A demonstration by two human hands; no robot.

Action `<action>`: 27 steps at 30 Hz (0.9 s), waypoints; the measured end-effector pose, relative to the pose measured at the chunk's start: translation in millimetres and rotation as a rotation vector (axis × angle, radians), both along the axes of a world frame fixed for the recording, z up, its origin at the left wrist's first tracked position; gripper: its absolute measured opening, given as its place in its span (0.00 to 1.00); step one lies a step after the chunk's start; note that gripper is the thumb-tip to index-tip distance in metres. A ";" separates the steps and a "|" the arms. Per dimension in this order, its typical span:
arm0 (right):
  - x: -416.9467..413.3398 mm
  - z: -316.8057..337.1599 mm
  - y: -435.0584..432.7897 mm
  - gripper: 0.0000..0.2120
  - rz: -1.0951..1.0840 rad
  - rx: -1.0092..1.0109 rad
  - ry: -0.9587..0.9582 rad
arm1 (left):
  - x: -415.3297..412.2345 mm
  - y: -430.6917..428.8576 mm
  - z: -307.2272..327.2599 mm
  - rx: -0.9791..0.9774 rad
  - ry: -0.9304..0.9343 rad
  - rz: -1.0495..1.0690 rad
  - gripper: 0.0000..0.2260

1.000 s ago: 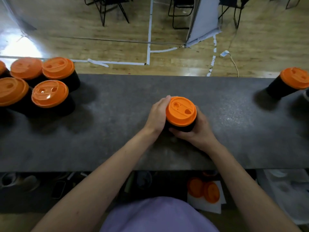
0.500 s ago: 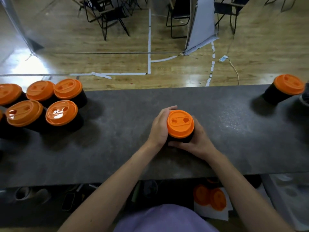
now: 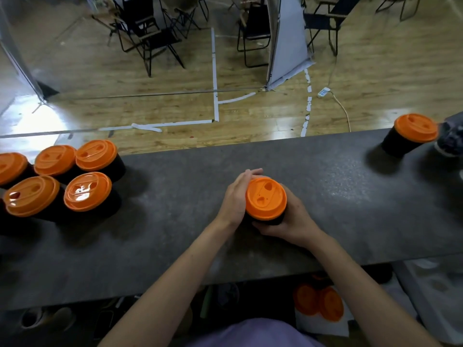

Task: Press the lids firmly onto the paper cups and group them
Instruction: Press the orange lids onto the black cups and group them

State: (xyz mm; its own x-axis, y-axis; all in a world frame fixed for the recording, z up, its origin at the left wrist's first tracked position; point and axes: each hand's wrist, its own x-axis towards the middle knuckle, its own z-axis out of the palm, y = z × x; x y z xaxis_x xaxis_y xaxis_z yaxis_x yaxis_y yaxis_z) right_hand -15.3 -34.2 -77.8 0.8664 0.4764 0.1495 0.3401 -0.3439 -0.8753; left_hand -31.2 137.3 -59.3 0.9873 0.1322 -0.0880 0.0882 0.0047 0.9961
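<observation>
Holding a black cup [image 3: 265, 220] at the centre of a grey table [image 3: 175, 246], a person steadies it with both hands. An orange lid [image 3: 266, 198] sits on top and looks level, with no gap showing at the rim on the near side; the far side of the rim cannot be checked from here.

The left hand [image 3: 236, 196] lies against the cup's wall at 9 o'clock, fingers close together and nearly straight, reaching round toward the far side. The right hand [image 3: 293, 221] wraps the wall from 4 o'clock, fingers curled under the lid's edge and gripping the cup.

To seat the lid well, it would probably help to press down on its edge all the way round rather than in the middle, while gripping the paper wall gently so it does not buckle. Once the lid is tight all round, the cup likely belongs with the others.

A group [image 3: 87, 191] of five lidded cups stands packed together at 9 o'clock, well apart from the hands. A lone cup [image 3: 400, 149], also lidded, stands at 2 o'clock near the table's far edge.

Spare lids [image 3: 318, 304] lie on white paper below the table at 5 o'clock. Folding chairs [image 3: 152, 43] stand on a wooden floor [image 3: 150, 103] at 12 o'clock.
</observation>
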 end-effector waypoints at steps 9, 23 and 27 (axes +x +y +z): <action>1.0 -0.8 0.7 0.42 -0.017 0.007 0.015 | -1.8 -3.1 -0.2 0.051 -0.021 0.070 0.24; -1.4 1.8 -0.2 0.44 0.020 -0.003 -0.022 | -4.0 -1.9 5.2 0.121 -0.050 0.034 0.23; -0.7 2.7 2.6 0.43 -0.030 0.025 -0.023 | -8.2 -3.9 3.6 0.147 -0.060 0.070 0.22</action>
State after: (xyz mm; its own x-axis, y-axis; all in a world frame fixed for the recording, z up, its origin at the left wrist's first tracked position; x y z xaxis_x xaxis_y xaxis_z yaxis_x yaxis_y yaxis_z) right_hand -16.1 -31.6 -75.1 0.8763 0.4464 0.1813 0.3503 -0.3321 -0.8758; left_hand -39.3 133.3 -55.7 0.9781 0.2080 -0.0035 0.0327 -0.1373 0.9900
